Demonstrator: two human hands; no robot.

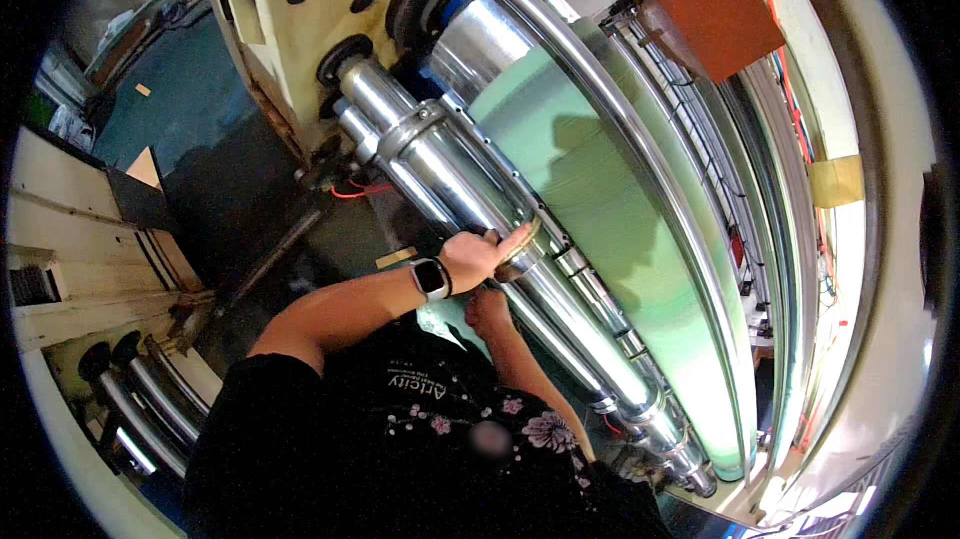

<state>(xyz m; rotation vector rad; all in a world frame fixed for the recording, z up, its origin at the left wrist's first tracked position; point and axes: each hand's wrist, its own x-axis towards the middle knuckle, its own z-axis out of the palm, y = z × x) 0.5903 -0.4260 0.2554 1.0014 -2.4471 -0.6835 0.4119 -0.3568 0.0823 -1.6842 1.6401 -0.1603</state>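
My left hand (474, 260), with a watch (430, 280) on its wrist, lies on a long shiny metal roller (450, 174). Its index finger stretches along a narrow brownish band (522, 248) around the roller; the thumb stands apart, and the other fingers bend under, partly hidden. Just below, close to my body, my right hand (487, 311) is closed beside the lower metal bar (545, 327). Whatever lies inside those fingers is hidden. Along the roller's far side runs a thin bar with metal fittings (573, 264).
Beyond the roller rises a large drum with a pale green surface (600, 199), crossed by a curved metal rail (640, 139). A cream machine side plate (300, 19) holds the roller's far-left end. A reddish-brown square panel (715, 19) hangs upper right. More rollers (150, 409) stand lower left.
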